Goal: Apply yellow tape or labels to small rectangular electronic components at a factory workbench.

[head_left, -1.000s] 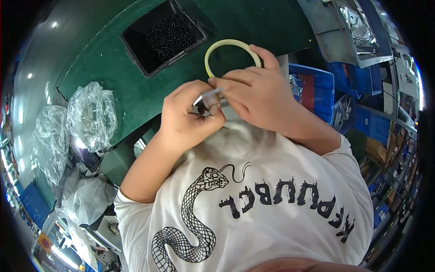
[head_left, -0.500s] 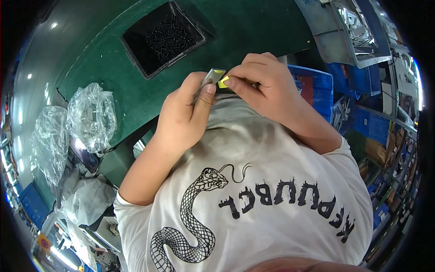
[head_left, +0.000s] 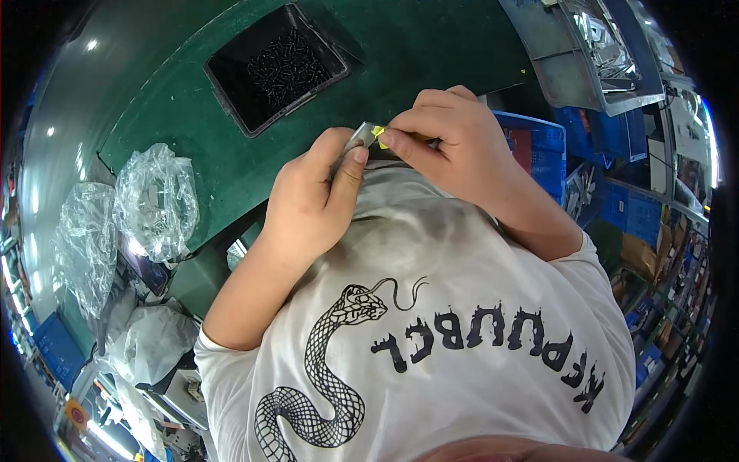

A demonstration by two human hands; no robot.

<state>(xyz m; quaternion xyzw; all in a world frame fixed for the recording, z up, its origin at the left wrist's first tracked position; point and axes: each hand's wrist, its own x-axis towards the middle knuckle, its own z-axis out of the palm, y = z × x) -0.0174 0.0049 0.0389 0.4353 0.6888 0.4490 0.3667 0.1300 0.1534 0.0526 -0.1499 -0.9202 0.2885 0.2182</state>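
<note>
Across the upper centre, a passage is left over green tabletop [head_left: 431, 46] between a black bin [head_left: 231, 71] and, at upper right, a grey crate [head_left: 562, 81]. At left, the way is blocked by a crumpled clear bag [head_left: 158, 196]. Between the left hand [head_left: 312, 192] and right hand [head_left: 462, 142], the gap is nearly filled by a silver piece [head_left: 357, 138] and yellow strip [head_left: 379, 133].

Black dripping-style capitals [head_left: 496, 329], curving in one row, across the front of a white shirt [head_left: 431, 400]
</note>
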